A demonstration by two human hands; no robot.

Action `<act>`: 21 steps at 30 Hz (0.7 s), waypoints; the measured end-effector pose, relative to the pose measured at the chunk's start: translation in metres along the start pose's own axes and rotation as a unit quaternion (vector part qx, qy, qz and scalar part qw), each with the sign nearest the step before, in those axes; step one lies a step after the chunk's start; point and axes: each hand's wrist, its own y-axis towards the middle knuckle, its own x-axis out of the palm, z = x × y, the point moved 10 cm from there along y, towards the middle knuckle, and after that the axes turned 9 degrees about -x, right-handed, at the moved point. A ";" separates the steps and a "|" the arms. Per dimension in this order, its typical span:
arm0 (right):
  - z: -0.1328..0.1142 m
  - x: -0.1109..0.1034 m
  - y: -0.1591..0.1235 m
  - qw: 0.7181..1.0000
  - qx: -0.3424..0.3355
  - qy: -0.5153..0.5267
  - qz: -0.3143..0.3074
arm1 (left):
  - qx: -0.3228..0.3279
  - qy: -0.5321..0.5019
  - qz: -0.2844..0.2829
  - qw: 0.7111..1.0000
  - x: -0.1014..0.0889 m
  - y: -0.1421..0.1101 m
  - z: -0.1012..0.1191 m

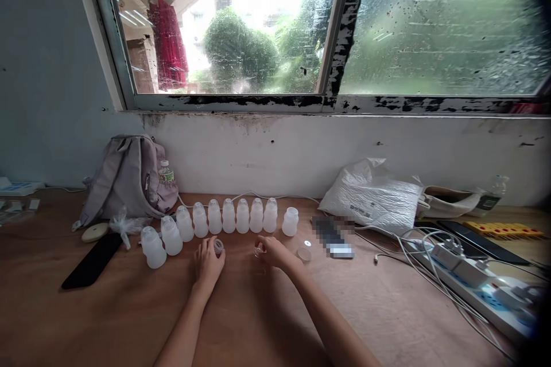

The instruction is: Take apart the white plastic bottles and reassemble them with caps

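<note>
My left hand (208,264) is closed around a small clear round cap-like piece (218,247) just above the table. To its right, my right hand (270,250) pinches a small clear piece (258,251), partly hidden by the fingers. Behind both hands, several frosted white plastic bottles (214,218) stand upright in a curved row with tops on. At the right end of the row is a frosted bottle (290,222) with a wide mouth and no top. Beside my right wrist lie a clear round piece (303,254) and a small white disc (307,243).
A grey backpack (124,180) leans on the wall at left, with a black pouch (92,261) and a knotted plastic bag (127,225) before it. At right are a silver mailing bag (372,198), a blurred-out object (333,235), and a power strip (477,287) with trailing cables.
</note>
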 end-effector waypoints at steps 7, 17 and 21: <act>0.008 0.005 0.000 1.000 0.010 0.003 0.012 | -0.047 0.070 0.006 0.996 -0.005 0.004 -0.015; 0.035 -0.072 0.001 0.966 0.104 -0.030 0.233 | -0.065 0.092 0.017 0.993 -0.010 0.001 -0.014; 0.041 -0.085 0.014 0.965 0.125 -0.079 0.215 | -0.039 0.064 0.048 0.996 -0.015 -0.001 -0.007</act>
